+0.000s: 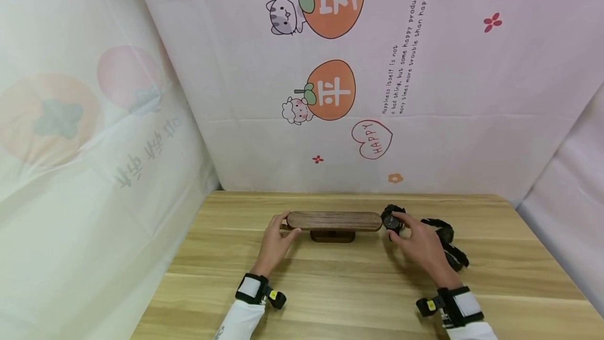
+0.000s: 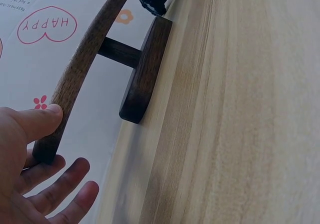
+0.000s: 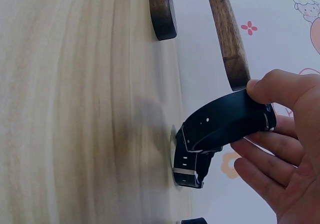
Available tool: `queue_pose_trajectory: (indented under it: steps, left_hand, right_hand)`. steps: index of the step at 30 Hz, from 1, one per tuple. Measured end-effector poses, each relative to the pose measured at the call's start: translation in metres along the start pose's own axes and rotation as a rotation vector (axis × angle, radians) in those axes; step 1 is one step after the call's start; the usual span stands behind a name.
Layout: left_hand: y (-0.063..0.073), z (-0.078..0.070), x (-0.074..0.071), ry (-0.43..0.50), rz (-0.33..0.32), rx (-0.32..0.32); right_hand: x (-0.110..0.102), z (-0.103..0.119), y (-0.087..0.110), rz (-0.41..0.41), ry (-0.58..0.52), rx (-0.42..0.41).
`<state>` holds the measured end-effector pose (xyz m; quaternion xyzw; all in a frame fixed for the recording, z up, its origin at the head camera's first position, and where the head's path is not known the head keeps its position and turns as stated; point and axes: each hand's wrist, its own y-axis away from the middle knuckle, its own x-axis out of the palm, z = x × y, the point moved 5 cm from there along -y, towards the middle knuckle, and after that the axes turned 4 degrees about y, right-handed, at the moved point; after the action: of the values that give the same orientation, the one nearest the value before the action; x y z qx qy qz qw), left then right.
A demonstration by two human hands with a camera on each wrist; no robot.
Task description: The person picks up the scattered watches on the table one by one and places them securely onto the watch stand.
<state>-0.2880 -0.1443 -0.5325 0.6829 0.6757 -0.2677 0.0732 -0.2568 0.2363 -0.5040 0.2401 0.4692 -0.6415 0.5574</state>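
A dark wooden T-shaped display stand [image 1: 335, 221] has a long rounded bar on a short post over a small base [image 2: 147, 74]. My left hand [image 1: 276, 243] pinches the bar's left end, thumb on one side and index finger on the other; its other fingers are spread loosely. At the opposite end, my right hand [image 1: 420, 245] holds a black wristwatch [image 1: 391, 223] between thumb and fingers. In the right wrist view the watch's wide dark strap [image 3: 220, 121] curves right below the bar's end, with its buckle end [image 3: 187, 176] hanging toward the table.
More black straps, looking like watches [image 1: 455, 256], lie on the wood-grain table [image 1: 330, 293] to the right, partly behind my right hand. A white printed cloth [image 1: 264, 156] hangs behind the table, with more cloth on both sides. Each wrist wears a strapped camera.
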Motion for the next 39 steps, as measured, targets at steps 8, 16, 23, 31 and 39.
queue_pose_trajectory:
  steps: [8,16,23,31,39]
  left_hand:
    - [0.000,0.000,0.001,0.001,0.003,-0.013]
    - [0.000,-0.002,0.000,0.004,0.008,-0.019]
    - [0.001,-0.001,0.000,0.001,0.017,-0.019]
    - [0.001,-0.001,0.000,0.011,0.015,-0.015]
    - [0.001,0.001,0.001,-0.004,0.016,-0.018]
  right_hand:
    - [-0.001,0.002,-0.002,-0.037,0.006,-0.046]
    - [0.000,0.007,-0.005,-0.055,-0.011,-0.076]
    - [0.004,0.012,-0.005,-0.037,-0.042,-0.075]
    - [0.006,0.017,-0.007,-0.046,-0.060,-0.093]
    - [0.012,0.016,-0.009,-0.041,-0.072,-0.092]
